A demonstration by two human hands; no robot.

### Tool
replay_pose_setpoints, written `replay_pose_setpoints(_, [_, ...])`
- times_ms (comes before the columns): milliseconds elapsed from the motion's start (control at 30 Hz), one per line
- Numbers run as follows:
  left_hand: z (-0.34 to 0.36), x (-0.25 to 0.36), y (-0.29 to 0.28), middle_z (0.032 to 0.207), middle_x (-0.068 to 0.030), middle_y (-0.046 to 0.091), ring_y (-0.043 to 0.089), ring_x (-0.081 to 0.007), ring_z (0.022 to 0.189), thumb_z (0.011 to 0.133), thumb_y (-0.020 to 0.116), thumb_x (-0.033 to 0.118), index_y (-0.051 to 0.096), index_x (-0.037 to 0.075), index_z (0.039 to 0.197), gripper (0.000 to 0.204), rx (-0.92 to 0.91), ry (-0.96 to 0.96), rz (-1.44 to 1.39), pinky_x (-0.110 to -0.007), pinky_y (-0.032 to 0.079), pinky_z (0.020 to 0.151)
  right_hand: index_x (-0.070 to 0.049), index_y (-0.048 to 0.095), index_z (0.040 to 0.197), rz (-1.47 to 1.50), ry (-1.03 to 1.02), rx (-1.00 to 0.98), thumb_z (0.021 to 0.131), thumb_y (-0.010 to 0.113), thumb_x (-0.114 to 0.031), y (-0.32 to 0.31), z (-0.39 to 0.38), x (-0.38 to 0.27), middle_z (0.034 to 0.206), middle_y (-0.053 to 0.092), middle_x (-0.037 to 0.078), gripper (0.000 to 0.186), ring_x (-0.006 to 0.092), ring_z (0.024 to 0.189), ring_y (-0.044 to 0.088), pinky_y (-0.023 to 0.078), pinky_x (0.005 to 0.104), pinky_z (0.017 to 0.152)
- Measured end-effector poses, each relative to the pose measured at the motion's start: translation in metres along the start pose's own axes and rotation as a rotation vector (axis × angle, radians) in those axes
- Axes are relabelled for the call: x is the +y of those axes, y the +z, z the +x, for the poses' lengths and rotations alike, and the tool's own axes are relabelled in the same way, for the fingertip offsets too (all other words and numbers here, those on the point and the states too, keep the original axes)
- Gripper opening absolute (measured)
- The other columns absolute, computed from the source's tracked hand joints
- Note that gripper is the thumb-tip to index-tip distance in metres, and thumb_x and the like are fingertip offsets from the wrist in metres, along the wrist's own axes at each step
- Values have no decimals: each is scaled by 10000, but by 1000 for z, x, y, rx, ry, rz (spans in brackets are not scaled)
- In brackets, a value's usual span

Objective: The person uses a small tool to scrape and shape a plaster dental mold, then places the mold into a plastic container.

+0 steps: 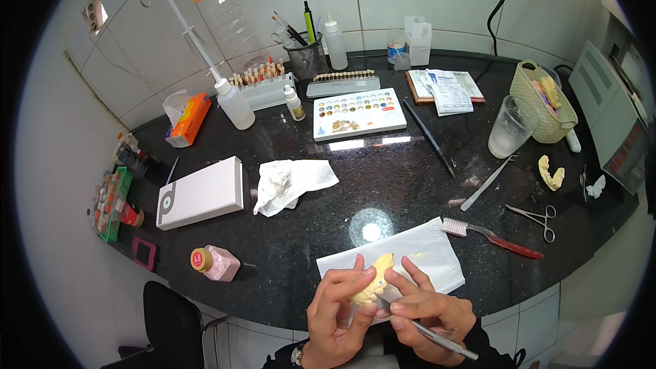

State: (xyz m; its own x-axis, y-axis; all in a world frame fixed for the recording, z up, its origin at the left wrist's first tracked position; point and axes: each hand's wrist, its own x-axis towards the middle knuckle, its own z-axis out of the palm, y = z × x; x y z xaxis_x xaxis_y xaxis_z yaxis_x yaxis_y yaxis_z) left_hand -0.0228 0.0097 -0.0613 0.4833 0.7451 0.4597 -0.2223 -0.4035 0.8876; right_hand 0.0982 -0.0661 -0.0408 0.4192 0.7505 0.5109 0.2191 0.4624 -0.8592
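Observation:
My left hand (336, 311) grips a pale yellow dental cast (372, 280) at the lower middle. My right hand (430, 318) holds a slim metal tool (437, 339), its tip against the lower part of the cast, with fingertips also resting near it. Both hands are over a folded white paper sheet (444, 260) at the front edge of the dark counter. A red-handled brush (499, 239) lies just right of the sheet, with scissor-like clamps (540, 221) beyond it.
A pink-filled jar (220, 266), white box (199, 191) and crumpled tissue (301, 184) lie leftward. Behind are a paint palette (359, 115) and bottles (236, 108). Rightward stand a tumbler (507, 130), woven basket (543, 123) and grey machine (608, 116); a chair (167, 328) is lower left.

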Motion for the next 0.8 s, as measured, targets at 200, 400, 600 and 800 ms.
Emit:
replay_pose_setpoints(200, [1, 6, 2, 1057, -153, 537, 522, -208, 952, 894, 600, 135, 547, -52, 1148, 321, 36, 6, 65, -279, 418, 817, 8, 601, 866, 36, -30, 43, 796, 640, 12, -1, 3, -3, 820, 680, 161, 81, 387, 1013, 617, 300, 581, 1031])
replay_pose_setpoints(400, [0, 0, 1, 1055, -149, 541, 525, -202, 944, 890, 611, 147, 548, -51, 1152, 334, 27, 54, 89, -272, 420, 813, -19, 596, 840, 43, 94, 77, 802, 647, -56, -1, -1, -3, 745, 685, 133, 74, 391, 1004, 614, 216, 589, 1079])
replay_pose_setpoints(600, [0, 5, 2, 1047, -142, 574, 541, -181, 897, 884, 626, 168, 566, -48, 1154, 351, 41, 16, 108, -256, 433, 770, -23, 587, 862, 35, 77, 89, 809, 632, -65, -1, -2, -2, 720, 683, 134, 81, 373, 992, 624, 224, 590, 1075])
replay_pose_setpoints(800, [5, 30, 5, 1009, -133, 618, 558, -154, 845, 884, 631, 172, 582, -49, 1148, 348, 118, -325, 98, -236, 437, 722, -14, 581, 876, 19, 11, 107, 807, 643, -46, -1, -3, 0, 756, 677, 156, 98, 350, 966, 645, 274, 586, 1046])
